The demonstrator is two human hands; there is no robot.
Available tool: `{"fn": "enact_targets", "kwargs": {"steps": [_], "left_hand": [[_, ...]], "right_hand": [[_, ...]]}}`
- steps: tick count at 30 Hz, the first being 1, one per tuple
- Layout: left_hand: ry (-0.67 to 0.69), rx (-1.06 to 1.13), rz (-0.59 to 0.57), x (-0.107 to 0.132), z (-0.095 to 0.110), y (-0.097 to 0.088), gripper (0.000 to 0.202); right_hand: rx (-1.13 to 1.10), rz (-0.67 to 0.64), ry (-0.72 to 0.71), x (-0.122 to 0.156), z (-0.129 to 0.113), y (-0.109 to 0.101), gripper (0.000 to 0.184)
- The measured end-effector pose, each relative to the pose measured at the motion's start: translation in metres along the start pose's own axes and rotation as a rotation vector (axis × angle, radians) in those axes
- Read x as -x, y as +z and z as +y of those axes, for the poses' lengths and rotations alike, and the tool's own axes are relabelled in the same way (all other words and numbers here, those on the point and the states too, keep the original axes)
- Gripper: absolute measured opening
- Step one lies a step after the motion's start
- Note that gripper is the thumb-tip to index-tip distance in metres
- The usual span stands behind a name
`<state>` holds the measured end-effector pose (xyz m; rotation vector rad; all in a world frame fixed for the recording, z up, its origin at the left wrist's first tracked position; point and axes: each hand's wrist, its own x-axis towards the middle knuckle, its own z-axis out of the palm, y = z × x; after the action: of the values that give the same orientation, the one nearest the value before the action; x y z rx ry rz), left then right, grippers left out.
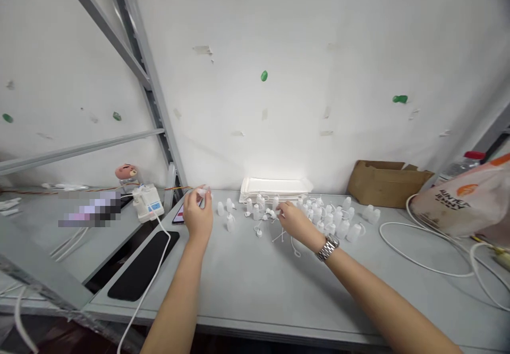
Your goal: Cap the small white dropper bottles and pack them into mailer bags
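Note:
My left hand is raised above the grey table, pinching a small translucent white plastic dropper bottle between fingers and thumb. My right hand reaches into the scattered white pieces, its fingertips on a small white plastic cap with a thin tether. Just beyond it stands a dense group of white plastic bottles. Several more small bottles stand between my hands. A steel wristwatch circles my right wrist.
A stack of white trays stands against the wall. A phone, white device and black mat lie left. A cardboard box, printed plastic bag and white cable lie right.

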<state>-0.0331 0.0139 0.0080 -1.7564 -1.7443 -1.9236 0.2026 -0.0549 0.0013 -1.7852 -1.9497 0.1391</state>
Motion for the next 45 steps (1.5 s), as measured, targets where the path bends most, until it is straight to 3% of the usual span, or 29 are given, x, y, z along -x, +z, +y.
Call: {"fn": "enact_targets", "kwargs": {"steps": [3,8,12,14,17,20,30,34,38,45], "left_hand": [[0.062,0.204,0.034,0.009,0.011,0.002,0.033],[0.175,0.296,-0.074,0.039,0.031,0.012,0.033],[0.317,0.347,-0.409,0.071,0.045,0.023,0.031],[0.271,0.415,-0.553,0.084,0.050,0.026,0.031],[0.086,0.516,-0.752,0.094,0.056,0.028,0.030],[-0.059,0.568,-0.857,0.096,0.059,0.029,0.031],[-0.149,0.594,-0.877,0.094,0.053,0.034,0.037],[-0.153,0.634,-0.871,0.094,0.051,0.037,0.040],[-0.221,0.701,-0.869,0.095,0.053,0.039,0.054],[-0.322,0.766,-0.960,0.095,0.056,0.038,0.061]], "right_hand": [[0.045,-0.061,0.065,0.007,0.021,0.006,0.020],[0.074,-0.082,0.072,0.021,0.022,0.015,0.020],[0.089,-0.076,0.093,0.024,0.022,0.018,0.019],[0.037,-0.057,0.102,0.022,0.026,0.021,0.017],[-0.090,-0.032,0.131,0.016,0.032,0.026,0.014],[-0.169,-0.013,0.161,0.011,0.034,0.027,0.011],[-0.794,0.189,0.257,0.007,0.028,0.019,0.003],[-0.983,0.300,0.222,0.006,0.029,0.016,0.022],[-1.011,0.404,0.205,0.008,0.027,0.012,0.028],[-1.136,0.230,0.179,0.018,0.009,0.006,0.024]]}}
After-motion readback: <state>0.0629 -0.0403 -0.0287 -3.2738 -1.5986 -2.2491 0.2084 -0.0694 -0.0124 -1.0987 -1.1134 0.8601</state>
